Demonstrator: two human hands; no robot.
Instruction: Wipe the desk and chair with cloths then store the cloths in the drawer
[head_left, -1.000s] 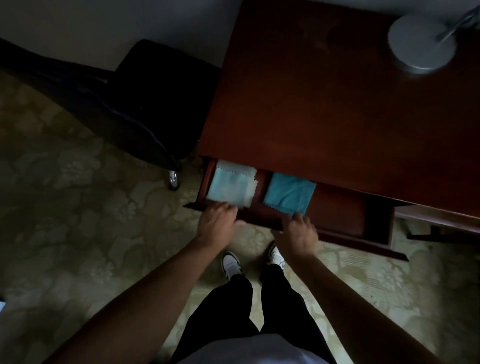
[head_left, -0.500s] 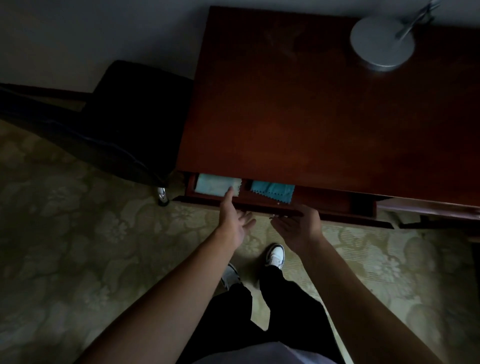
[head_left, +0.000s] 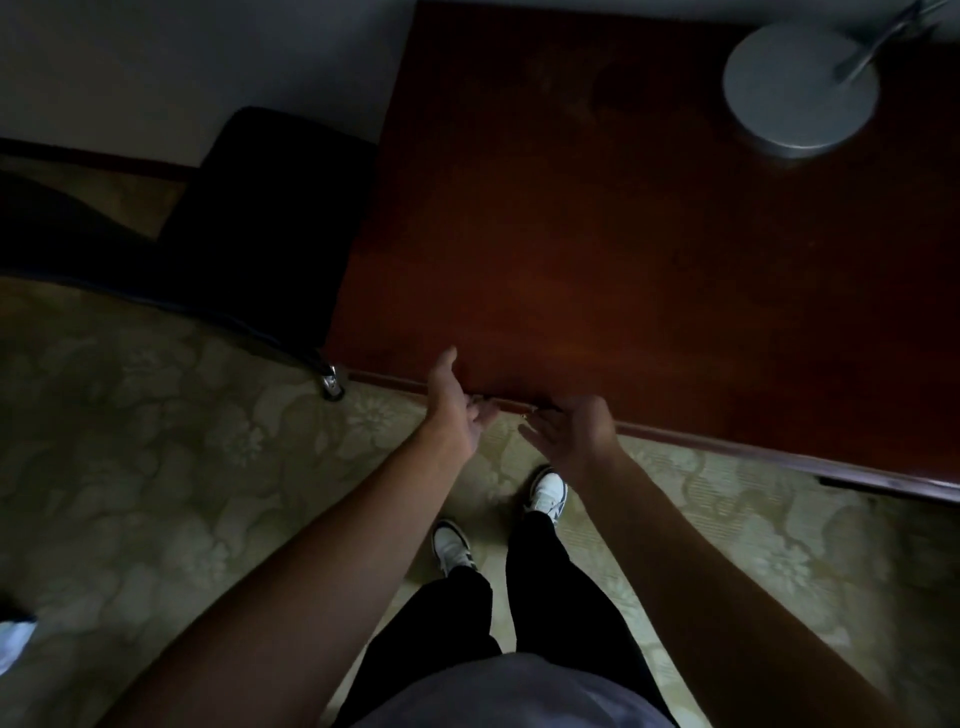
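- The drawer is shut under the front edge of the table, so the cloths inside are hidden; half a second ago both still showed in the gap.
- The left hand and right hand sit at that edge, fingers spread, grip loose and empty.
- The black chair, left of the table, is lost in shadow.
- The lamp base, upper right, is blurred, its stem cut off.

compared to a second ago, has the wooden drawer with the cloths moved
Yes. The dark red wooden drawer has slid in under the dark red wooden desk top; only its front edge shows along the desk's near edge, and the cloths are out of sight.
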